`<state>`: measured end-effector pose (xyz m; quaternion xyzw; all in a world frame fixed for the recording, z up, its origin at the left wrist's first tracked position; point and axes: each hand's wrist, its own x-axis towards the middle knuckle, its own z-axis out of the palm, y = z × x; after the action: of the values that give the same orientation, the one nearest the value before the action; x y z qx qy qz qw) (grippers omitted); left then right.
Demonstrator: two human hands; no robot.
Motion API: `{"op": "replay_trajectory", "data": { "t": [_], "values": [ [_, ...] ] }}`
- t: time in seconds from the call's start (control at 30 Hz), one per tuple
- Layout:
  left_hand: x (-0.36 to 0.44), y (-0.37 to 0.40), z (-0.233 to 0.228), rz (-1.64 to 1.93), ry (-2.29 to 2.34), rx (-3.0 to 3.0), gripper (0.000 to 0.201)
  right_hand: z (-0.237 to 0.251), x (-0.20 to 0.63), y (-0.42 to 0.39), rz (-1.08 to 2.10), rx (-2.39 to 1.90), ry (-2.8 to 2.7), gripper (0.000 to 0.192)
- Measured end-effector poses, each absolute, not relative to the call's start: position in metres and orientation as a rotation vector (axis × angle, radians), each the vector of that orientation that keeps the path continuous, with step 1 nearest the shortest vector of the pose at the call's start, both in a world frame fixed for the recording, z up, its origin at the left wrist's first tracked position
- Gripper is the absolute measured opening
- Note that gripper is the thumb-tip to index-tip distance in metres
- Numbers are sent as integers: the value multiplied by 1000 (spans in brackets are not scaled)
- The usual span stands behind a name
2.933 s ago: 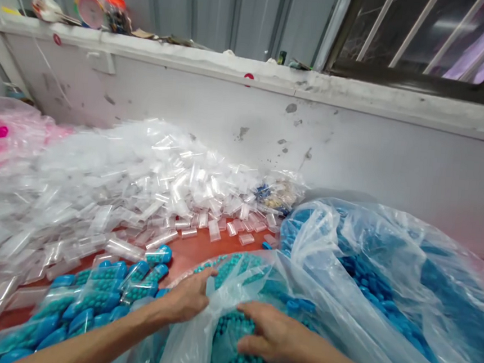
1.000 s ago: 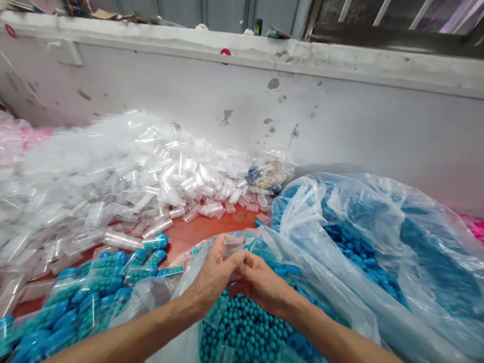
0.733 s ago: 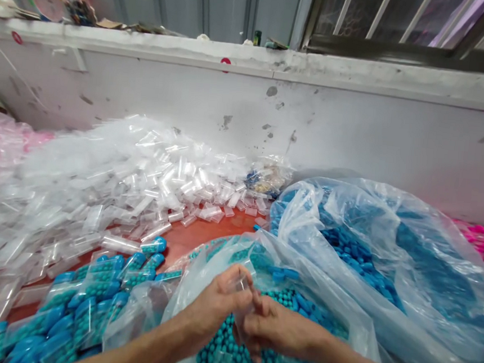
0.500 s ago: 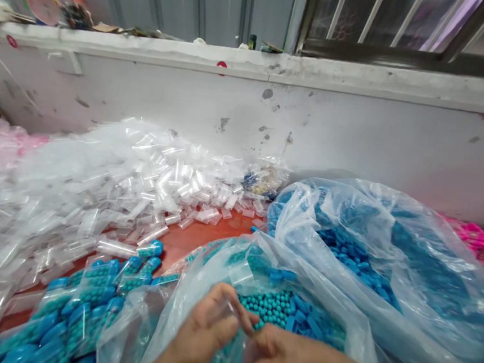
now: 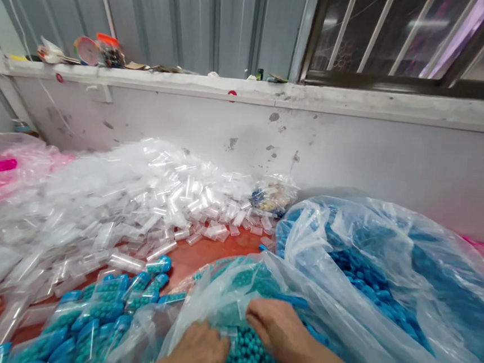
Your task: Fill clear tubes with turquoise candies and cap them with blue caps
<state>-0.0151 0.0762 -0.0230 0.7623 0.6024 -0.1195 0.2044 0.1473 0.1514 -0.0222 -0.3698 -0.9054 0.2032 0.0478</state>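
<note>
In an opened plastic bag (image 5: 183, 317) lie many small teal beads (image 5: 250, 354). My left hand (image 5: 197, 353) is closed low at the bag's near left side, round a clear plastic tube (image 5: 229, 333) whose end shows beside the fingers at the beads. Just right of it, my right hand (image 5: 278, 326) is curled over the beads, back of the hand upward. Its fingertips are hidden, so what they hold cannot be seen. Blue caps (image 5: 317, 335) lie in the bag beyond the right wrist.
Filled tubes with blue caps (image 5: 104, 299) are heaped at the near left. A large pile of clear tubes (image 5: 139, 189) covers the red table (image 5: 202, 251) behind. Another bag (image 5: 305, 238) of blue caps stands right. A white wall (image 5: 179, 119) closes off the back.
My hands were together above the beads with fingers meeting; now they are apart. The left has lowered and the right has curled over the beads. The camera view has tilted upward.
</note>
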Motion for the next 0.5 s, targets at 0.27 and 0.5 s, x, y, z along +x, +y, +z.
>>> {"op": "replay_trajectory", "data": {
  "t": [0.27,0.5],
  "values": [
    [-21,81,-52,-263,1968,2284,44,-61,145,157,839,-994,-2665,38],
    [-18,82,-60,-282,2207,2199,62,-57,141,136,871,-819,-2765,21]
  ]
}}
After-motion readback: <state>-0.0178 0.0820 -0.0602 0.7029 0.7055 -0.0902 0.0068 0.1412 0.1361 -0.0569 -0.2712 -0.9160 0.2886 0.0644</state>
